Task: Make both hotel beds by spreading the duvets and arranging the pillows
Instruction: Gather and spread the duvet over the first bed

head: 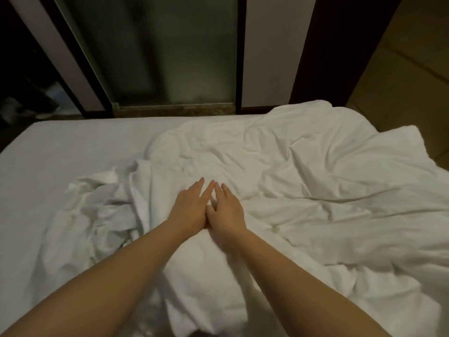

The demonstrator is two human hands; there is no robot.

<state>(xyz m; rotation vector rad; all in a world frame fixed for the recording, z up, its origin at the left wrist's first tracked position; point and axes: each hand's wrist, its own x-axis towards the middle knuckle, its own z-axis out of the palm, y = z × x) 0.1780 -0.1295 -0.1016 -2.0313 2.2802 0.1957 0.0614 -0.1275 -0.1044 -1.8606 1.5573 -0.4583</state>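
Both hands rest side by side on the white duvet point(315, 171), near the middle of the bed point(21, 239). The left hand point(190, 207) and the right hand point(228, 211) lie palm down with fingers straight and slightly spread, pressing the cloth and gripping nothing. The duvet is crumpled, heaped over the centre and right of the bed, with a twisted bunch just left of the hands. The fitted sheet point(60, 142) shows bare at the left and far left. No pillow is in view, nor a second bed. This looks like the early spreading step on this bed. The next move probably calls for finding an edge or corner in that left bunch, gripping it, and drawing it left and far over the bare sheet.
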